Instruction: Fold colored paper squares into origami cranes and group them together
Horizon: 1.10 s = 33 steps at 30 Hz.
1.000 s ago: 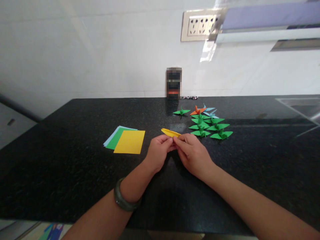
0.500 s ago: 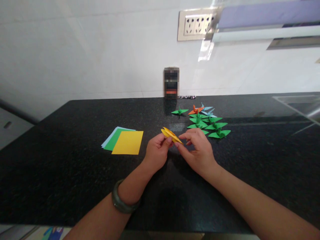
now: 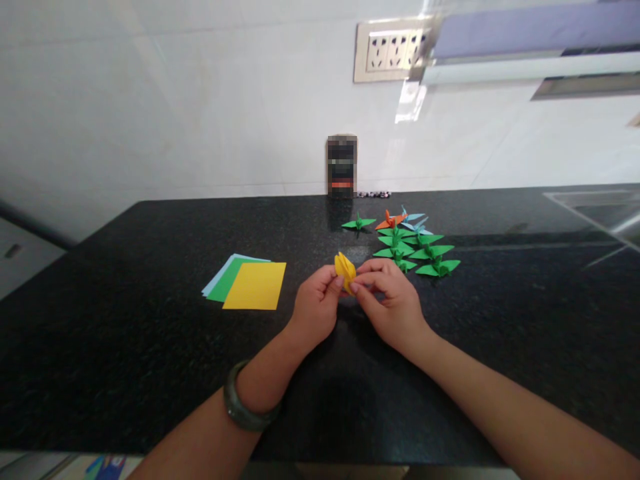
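Observation:
Above the dark countertop, a folded piece of yellow origami paper [image 3: 345, 268] is held between my two hands, its pointed end up and its layers slightly parted. My left hand [image 3: 317, 299] pinches its left side between thumb and fingers. On the other side, my right hand [image 3: 393, 293] grips the lower right part with thumb and forefinger. The fingertips cover the paper's lower end. Just beyond my right hand sit several green paper cranes [image 3: 439, 267]. Left of my left hand lie square sheets, with a yellow sheet [image 3: 256, 285] over a green sheet [image 3: 224, 285] and light blue paper [image 3: 218, 275].
An orange crane [image 3: 391, 220] and light blue cranes [image 3: 416, 225] stand behind the green ones, and a lone green crane [image 3: 359, 223] sits left of them. A blurred dark upright object [image 3: 342, 167] leans at the wall beside a beaded string [image 3: 374, 195]. A socket panel [image 3: 390, 52] is above.
The yellow folded paper has turned from lying slanted to standing more upright. My right hand has moved slightly left and its fingers have closed onto the paper.

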Available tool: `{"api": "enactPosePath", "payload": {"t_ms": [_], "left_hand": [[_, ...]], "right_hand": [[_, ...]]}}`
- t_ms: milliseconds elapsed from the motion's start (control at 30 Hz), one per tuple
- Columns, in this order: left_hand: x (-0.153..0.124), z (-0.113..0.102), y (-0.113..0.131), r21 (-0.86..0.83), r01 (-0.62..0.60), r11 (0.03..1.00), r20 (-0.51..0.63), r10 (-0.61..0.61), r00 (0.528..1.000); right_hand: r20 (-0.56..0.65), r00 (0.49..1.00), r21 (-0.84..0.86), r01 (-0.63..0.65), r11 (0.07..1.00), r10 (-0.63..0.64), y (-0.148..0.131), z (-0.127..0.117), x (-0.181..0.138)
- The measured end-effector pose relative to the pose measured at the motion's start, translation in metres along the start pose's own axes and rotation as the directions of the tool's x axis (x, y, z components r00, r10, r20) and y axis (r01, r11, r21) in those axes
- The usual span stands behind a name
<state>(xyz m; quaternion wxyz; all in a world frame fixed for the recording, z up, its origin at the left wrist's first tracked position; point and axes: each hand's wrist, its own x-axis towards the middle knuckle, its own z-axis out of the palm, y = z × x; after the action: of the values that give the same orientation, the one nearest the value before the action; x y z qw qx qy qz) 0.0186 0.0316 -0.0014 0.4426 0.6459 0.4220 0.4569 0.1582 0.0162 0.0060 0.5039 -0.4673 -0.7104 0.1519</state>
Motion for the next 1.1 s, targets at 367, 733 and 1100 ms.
{"api": "enactPosePath", "payload": {"t_ms": [367,733,1100], "left_hand": [[0.0035,-0.0009,-0.0005,0.013,0.036,0.999,-0.039,-0.035,0.999],[0.0012,-0.0017,0.0028,0.407,-0.079,0.91,-0.034,0.102,0.994],[-0.0007,0.006,-0.0005,-0.017,0.117,0.993,-0.092,-0.118,0.989]], "right_hand": [[0.056,0.976,0.1,-0.216,0.971,0.211,0.0071,0.0027,-0.0008],[0.081,0.996,-0.227,0.05,0.973,-0.033,0.0067,0.002,-0.0009],[0.005,0.953,0.062,-0.304,0.951,0.304,0.003,-0.0004,0.0048]]}}
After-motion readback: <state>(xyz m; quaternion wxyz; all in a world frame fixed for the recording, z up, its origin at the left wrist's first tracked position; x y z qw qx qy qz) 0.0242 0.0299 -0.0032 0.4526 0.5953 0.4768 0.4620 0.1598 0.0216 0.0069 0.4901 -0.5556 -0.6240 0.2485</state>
